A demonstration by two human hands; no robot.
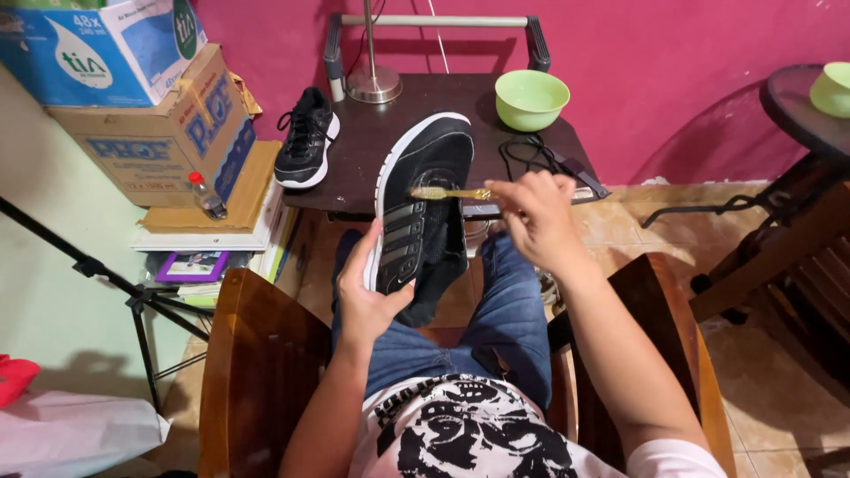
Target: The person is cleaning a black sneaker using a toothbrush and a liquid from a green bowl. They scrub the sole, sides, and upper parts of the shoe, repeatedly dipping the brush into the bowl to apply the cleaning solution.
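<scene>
Fingers [382, 232] wrap shoe [425, 204]; right hand [536, 217] apparently pinches toothbrush [450, 193].

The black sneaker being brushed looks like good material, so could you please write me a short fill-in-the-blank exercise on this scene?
1. The left hand holds a black sneaker with a ____ sole edge.
2. The right hand holds a yellow ____ against the sneaker's side.
3. The second sneaker lies on the dark ____.
4. The bowl behind the held sneaker is ____ in colour.

Missing words: white; toothbrush; table; green
</scene>
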